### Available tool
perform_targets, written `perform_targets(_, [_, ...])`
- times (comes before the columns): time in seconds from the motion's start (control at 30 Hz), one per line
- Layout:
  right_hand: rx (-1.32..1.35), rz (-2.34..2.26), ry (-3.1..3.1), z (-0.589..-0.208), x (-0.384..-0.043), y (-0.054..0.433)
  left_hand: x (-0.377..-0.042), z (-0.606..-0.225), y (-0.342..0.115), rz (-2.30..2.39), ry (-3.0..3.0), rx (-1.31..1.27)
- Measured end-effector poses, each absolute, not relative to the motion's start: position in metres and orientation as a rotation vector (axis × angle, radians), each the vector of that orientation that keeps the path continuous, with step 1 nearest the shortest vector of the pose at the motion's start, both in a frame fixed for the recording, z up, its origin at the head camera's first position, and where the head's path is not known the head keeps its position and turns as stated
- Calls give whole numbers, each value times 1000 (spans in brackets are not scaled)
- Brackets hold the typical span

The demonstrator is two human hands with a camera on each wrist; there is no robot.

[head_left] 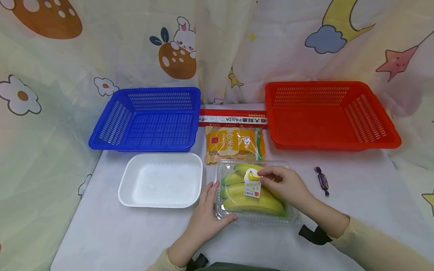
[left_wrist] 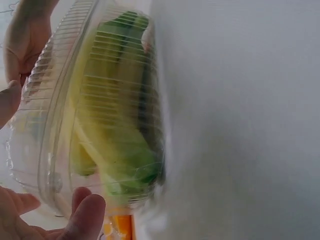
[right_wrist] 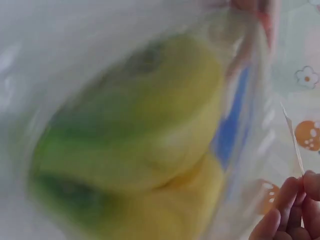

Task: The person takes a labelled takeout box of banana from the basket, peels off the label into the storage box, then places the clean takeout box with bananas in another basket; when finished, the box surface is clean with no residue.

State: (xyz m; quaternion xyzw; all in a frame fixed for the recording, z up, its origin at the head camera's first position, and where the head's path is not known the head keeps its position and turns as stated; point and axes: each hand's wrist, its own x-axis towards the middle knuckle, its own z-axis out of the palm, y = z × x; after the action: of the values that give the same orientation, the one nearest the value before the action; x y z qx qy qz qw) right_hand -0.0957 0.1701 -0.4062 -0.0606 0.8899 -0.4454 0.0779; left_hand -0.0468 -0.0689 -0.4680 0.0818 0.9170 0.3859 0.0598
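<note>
A clear plastic box of bananas [head_left: 237, 220] sits in front of me, its green and yellow fruit [left_wrist: 110, 130] showing through the walls. My left hand [head_left: 207, 214] holds its near left corner, fingers along the left side and thumb at the front edge. Over the lid, my right hand [head_left: 288, 184] pinches the edge of a white label [head_left: 251, 190] with a banana picture between thumb and fingertips. In the right wrist view the label [right_wrist: 295, 140] shows edge-on, standing up from the pinching fingers [right_wrist: 285, 200]. Blur covers the bananas there.
A white tray [head_left: 159, 205] lies left of the box. Behind are a blue basket [head_left: 149, 146] and a red basket [head_left: 332, 145], with a red pasta pack [head_left: 234, 113] and a yellow food packet [head_left: 234, 145] between. A purple wrapped candy [head_left: 322, 181] lies to the right.
</note>
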Motion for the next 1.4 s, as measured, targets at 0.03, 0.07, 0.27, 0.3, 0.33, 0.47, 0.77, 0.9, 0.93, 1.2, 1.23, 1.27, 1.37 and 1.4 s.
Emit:
perform_targets(0.03, [-182,-1368,2653,-406,-93,168,-46,-467,-70,1154,2775,247])
perform_targets(0.07, [-176,-1396,2642,-406,-91,167,-46,-466,-71,1139,2775,247])
perform_targets(0.27, [-187,-1607,2571,-403,-86,153,-40,-462,-81,1100,2809,256])
perform_targets(0.3, [-195,-1635,2562,-402,-86,149,-39,-462,-83,1113,2812,265])
perform_targets(0.33, [-200,-1653,2563,-401,-87,146,-38,-461,-85,1135,2810,271])
perform_targets(0.47, [-207,-1681,2582,-394,-91,133,-37,-460,-92,1242,2804,315])
perform_targets(0.77, [-319,-1952,2325,-381,-108,97,-42,-460,-114,1616,2890,429])
perform_targets(0.9, [-315,-1949,2247,-375,-115,73,-45,-458,-134,1646,3035,369])
perform_targets(0.93, [-296,-1949,2228,-373,-117,67,-46,-458,-139,1640,3064,328])
perform_targets(1.2, [-246,-2037,2055,-371,-136,13,-49,-456,-180,1529,3265,36])
perform_targets(1.23, [-251,-2041,2042,-373,-137,7,-50,-457,-185,1495,3295,3])
perform_targets(1.27, [-251,-2042,2036,-375,-138,1,-51,-458,-190,1469,3316,-38])
perform_targets(1.37, [-208,-2039,2019,-381,-143,-14,-53,-459,-204,1392,3366,-177])
perform_targets(1.4, [-186,-2040,2009,-384,-144,-19,-54,-459,-208,1374,3377,-223])
